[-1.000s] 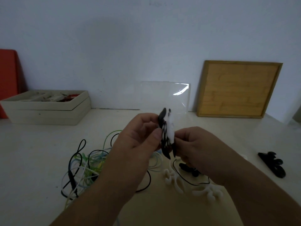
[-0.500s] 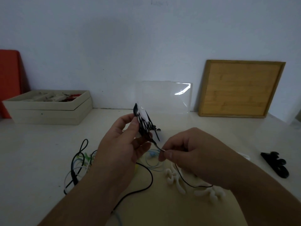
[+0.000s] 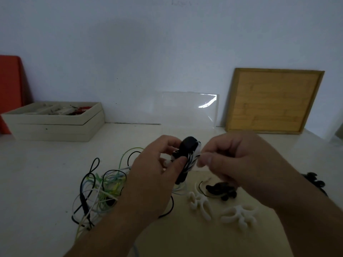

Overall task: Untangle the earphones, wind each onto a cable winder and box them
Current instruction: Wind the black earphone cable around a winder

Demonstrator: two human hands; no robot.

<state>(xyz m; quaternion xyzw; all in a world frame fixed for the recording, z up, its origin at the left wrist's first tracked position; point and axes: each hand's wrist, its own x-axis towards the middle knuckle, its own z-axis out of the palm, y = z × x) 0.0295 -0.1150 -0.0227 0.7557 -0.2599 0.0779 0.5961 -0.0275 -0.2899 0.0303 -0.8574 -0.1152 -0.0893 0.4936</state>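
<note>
My left hand grips a black cable winder between thumb and curled fingers, holding it up above the table. A white earphone cable is wrapped around the winder in several turns. My right hand, just beside the left, pinches that cable's loose end at the winder's edge. The tangle of earphones, with black, white and green leads, lies on the table to the left of my left hand. Below my right hand I see 2 white winders and a black winder. Another black one sits just right of my right forearm. Far beyond my left hand stands the white box.
</note>
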